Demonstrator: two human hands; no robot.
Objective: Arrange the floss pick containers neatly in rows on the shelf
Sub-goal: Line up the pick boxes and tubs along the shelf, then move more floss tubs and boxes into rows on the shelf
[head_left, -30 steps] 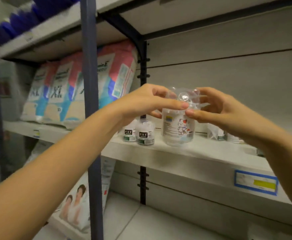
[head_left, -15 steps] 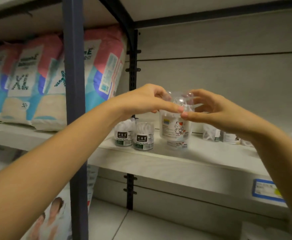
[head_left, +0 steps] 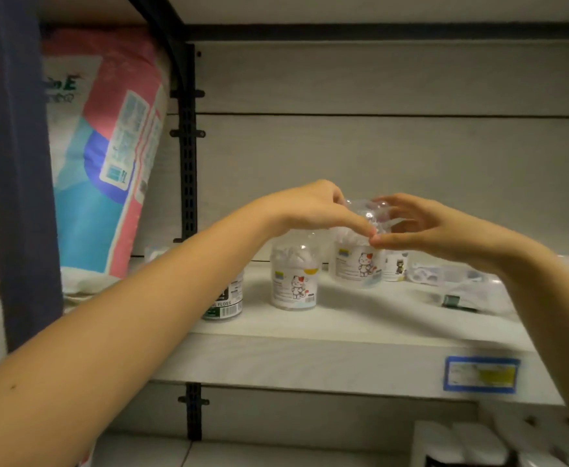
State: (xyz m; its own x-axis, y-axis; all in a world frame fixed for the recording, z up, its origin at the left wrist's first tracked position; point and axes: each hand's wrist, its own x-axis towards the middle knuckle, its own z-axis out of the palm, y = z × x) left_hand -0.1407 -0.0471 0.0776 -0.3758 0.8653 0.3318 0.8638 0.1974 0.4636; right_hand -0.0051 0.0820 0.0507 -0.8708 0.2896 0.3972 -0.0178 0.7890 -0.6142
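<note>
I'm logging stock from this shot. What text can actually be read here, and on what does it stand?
"L FLOSS": on the dark-labelled clear round tub.
"in E": on the pink, blue and white soft pack.
Too blurred to read: the standing clear cat-label tub, the held clear cat-label tub, the blue-and-yellow shelf tag.

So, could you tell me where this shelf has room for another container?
The front strip of the shelf is bare, ahead of the dark-labelled container and the cat-label container. Another patch lies between the latter and the clear packets. The back is crowded, where left hand and right hand grip the held container.
</note>
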